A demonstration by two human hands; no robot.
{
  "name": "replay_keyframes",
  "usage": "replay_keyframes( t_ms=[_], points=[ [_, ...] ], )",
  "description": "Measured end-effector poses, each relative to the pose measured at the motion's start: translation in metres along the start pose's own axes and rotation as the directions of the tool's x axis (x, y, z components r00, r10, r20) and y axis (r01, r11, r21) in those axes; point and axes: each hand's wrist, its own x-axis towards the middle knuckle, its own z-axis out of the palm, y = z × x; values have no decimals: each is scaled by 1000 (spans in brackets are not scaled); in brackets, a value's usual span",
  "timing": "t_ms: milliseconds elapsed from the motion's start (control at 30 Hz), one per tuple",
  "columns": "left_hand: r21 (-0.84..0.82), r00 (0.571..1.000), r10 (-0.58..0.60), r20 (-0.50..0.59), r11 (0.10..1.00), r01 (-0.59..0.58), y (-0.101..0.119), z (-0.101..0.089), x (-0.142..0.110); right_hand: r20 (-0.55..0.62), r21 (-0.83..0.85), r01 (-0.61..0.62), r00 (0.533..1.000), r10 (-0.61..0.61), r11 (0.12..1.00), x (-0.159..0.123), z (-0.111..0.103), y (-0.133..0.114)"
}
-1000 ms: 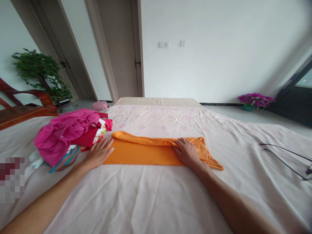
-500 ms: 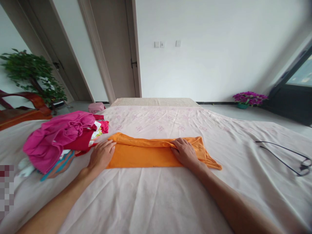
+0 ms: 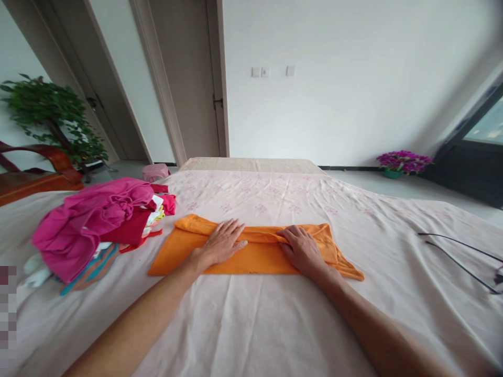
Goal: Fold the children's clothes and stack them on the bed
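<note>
An orange garment (image 3: 181, 256) lies in a long folded strip across the bed, its far edge turned over in a loose band. My left hand (image 3: 223, 242) rests flat on its left-middle part, fingers stretched out and thumb apart. Farther right, my right hand (image 3: 301, 245) has its fingers curled on the edge of the turned-over band, closed on the cloth; the thumb is hard to make out. The garment's right end is rumpled and tapers to a point towards me.
A heap of clothes (image 3: 94, 222), mostly pink and red, lies to the left on the pale sheet (image 3: 243, 324). Black-framed glasses (image 3: 459, 254) lie at the right. Beyond the bed are a pink stool (image 3: 156, 172), a wooden chair (image 3: 51, 162) and purple flowers (image 3: 404, 161).
My left hand has moved right from the garment's left end onto its middle, and that end now lies uncovered. My right hand stays nearly in place. The view has shifted slightly.
</note>
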Motion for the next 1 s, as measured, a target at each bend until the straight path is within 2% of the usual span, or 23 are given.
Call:
replay_keyframes(
  t_ms=[100,233,333,433,600,800,933,1000],
  points=[
    [31,986,-168,21,985,167,-44,3,-15,1,11,13,1000,-13,1000,0,1,2],
    [58,895,-445,-12,894,445,-104,-1,-33,1,16,13,1000,-13,1000,0,2,2],
    [40,848,-528,-42,848,529,-137,-7,-40,-1,12,12,1000,-12,1000,0,1,2],
    [-2,851,-521,-64,853,522,-158,-12,-41,-4,10,11,1000,-11,1000,0,0,1],
    [-103,879,-470,-84,881,462,-171,-19,-39,-42,42,53,998,-51,998,0,-1,-1],
    [-221,866,-477,-153,870,440,-167,-32,-44,-107,101,228,970,-217,968,-2,-1,-1],
    [-261,842,-476,-253,872,415,-159,-47,-64,-125,112,248,964,-234,962,-4,-2,-2],
    [-281,844,-442,-302,888,364,-155,-52,-80,-116,106,239,967,-227,965,-5,-4,-4]
  ],
)
